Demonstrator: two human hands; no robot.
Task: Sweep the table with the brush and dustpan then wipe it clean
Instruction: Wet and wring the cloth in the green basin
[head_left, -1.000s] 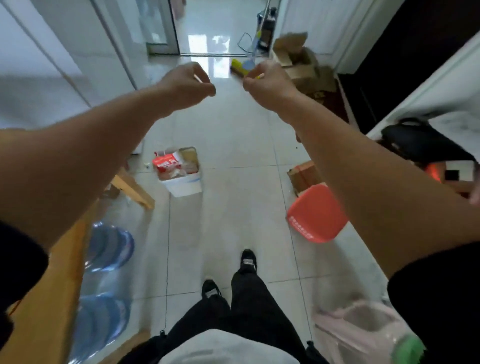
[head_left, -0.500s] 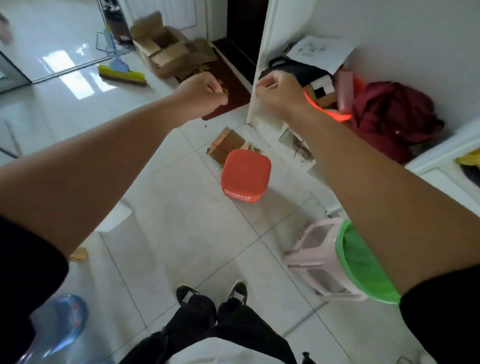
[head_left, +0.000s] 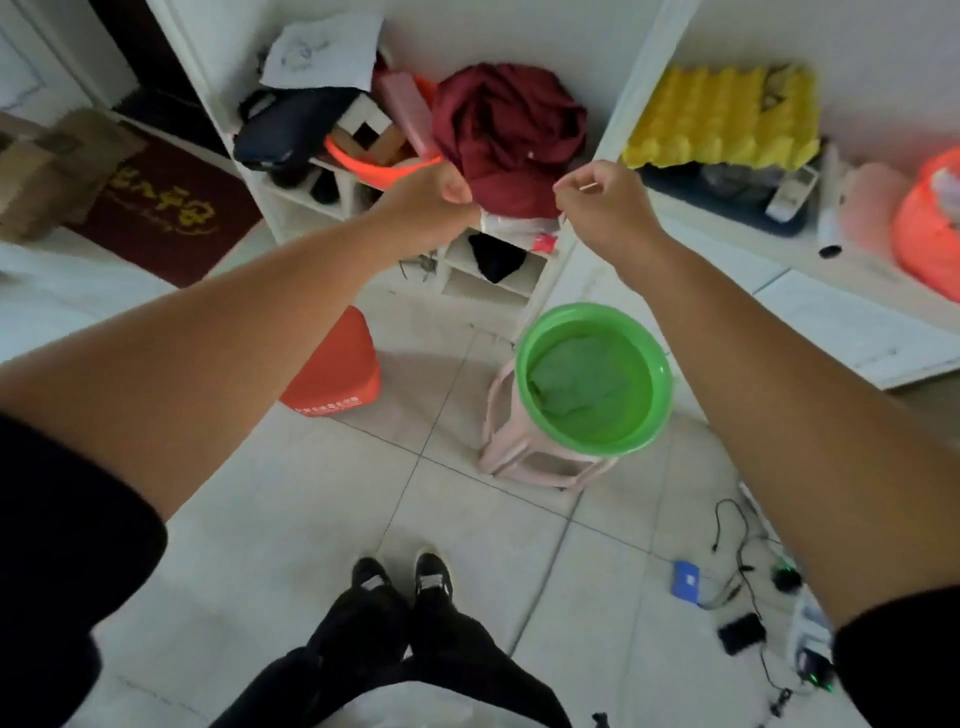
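My left hand (head_left: 426, 200) and my right hand (head_left: 605, 205) are held out in front of me at chest height, both curled into fists a short way apart, with nothing visible in them. Below my right forearm a green basin (head_left: 592, 308) stands on a pink plastic stool (head_left: 498, 415). A green cloth (head_left: 582, 379) lies inside the basin. No brush, dustpan or table is in view.
A red stool (head_left: 337, 374) stands on the tiled floor left of the basin. Behind it is a white shelf unit (head_left: 291, 197) with bags and a dark red garment (head_left: 509, 130). Cables and a blue device (head_left: 685, 581) lie on the floor at right. My feet (head_left: 400, 577) are below.
The view has swung right, from the hallway with the boxes to the shelf unit and the green basin. Both fists have stayed raised in front of me.
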